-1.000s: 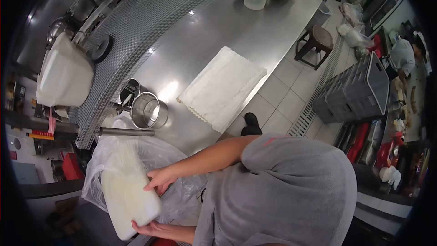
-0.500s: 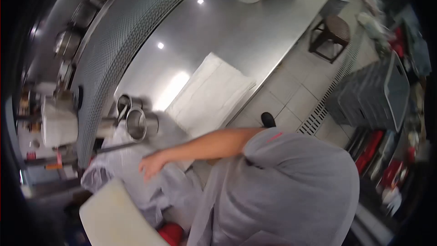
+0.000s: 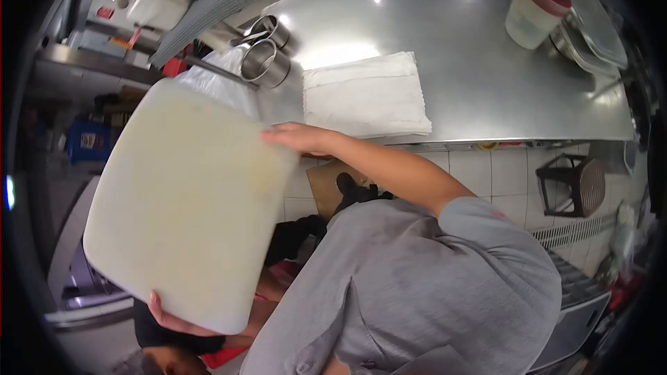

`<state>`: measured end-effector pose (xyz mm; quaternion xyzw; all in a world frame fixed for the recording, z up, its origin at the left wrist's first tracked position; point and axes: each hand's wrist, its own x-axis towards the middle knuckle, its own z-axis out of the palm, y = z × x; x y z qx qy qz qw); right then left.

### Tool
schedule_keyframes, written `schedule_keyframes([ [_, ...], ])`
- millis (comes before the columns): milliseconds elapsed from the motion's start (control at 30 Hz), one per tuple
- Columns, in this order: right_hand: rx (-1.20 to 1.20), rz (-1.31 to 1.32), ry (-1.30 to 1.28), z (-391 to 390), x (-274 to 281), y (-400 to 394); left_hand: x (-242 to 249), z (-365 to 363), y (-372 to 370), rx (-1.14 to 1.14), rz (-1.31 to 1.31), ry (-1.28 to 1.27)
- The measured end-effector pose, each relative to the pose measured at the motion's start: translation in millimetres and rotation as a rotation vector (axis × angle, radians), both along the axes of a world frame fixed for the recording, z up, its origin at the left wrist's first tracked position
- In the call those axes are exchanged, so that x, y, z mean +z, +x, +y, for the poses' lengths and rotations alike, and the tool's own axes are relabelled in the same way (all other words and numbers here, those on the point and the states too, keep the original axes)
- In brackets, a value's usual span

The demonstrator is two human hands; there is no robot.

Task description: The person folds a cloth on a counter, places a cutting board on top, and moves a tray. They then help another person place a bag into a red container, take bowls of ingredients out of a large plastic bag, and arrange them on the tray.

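Observation:
A large white cutting board (image 3: 187, 201), stained yellowish near its right edge, is held up on the left, tilted. My right hand (image 3: 295, 137) grips its upper right edge, the arm reaching across in front of me. At its lower left edge, my left hand (image 3: 174, 319) holds on with the thumb over the rim; most of that hand is hidden behind the board. Beyond my right hand, a folded white cloth (image 3: 368, 97) lies on the steel table (image 3: 472, 97). Two metal pots (image 3: 265, 64) stand left of the cloth, beside a clear plastic sheet (image 3: 222, 87) partly covered by the board.
A red-and-white plastic tub (image 3: 535, 10) and stacked bowls or lids (image 3: 590, 35) sit at the table's right end. A brown stool (image 3: 573, 184) stands on the tiled floor. Part of a person in dark clothing (image 3: 149, 326) shows below the board. A blue box (image 3: 88, 141) is at left.
My view has turned toward the table. The cutting board has come up into full view, and my right hand has gone from above the plastic sheet to the board's edge.

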<state>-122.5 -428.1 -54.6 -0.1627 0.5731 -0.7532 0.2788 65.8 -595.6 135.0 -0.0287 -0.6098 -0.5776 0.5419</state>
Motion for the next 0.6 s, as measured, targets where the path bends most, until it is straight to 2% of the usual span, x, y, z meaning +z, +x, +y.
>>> schedule_keyframes([
  [67, -0.151, -0.136, -0.255, 10, -24, 19, 10, 15, 9, 0.035, -0.095, 0.094],
  [133, -0.232, -0.136, -0.236, 36, -29, 41, 15, 9, 6, -0.655, -0.35, 0.617],
  [167, -0.309, -0.146, -0.227, 47, -33, 53, 10, 8, 3, -0.662, -0.361, 0.625],
  [233, -0.39, -0.194, -0.21, 72, -49, 67, -15, 2, -12, -0.484, -0.432, 0.39],
  [267, -0.459, -0.231, -0.196, 85, -56, 72, -29, -8, -23, -0.605, -0.484, 0.313],
  [300, -0.477, -0.239, -0.189, 99, -61, 79, -23, 17, -33, -0.71, -0.515, 0.618],
  [367, -0.675, -0.257, 0.092, 124, -70, 93, -38, 26, -55, -0.618, -0.66, 0.398],
  [400, -0.687, -0.257, 0.102, 137, -76, 96, -53, 13, -81, -0.724, -0.816, 0.436],
  [433, -0.828, -0.216, 0.23, 150, -84, 100, -78, -12, -118, -0.829, -0.971, 0.476],
  [467, -0.956, -0.19, 0.356, 156, -92, 109, -121, -45, -161, -0.828, -1.067, 0.315],
  [500, -0.961, -0.198, 0.366, 165, -98, 115, -160, -60, -201, -0.833, -1.149, 0.15],
  [600, -1.024, -0.262, 0.26, 190, -110, 121, -201, -3, -245, -0.847, -1.148, -0.11],
])
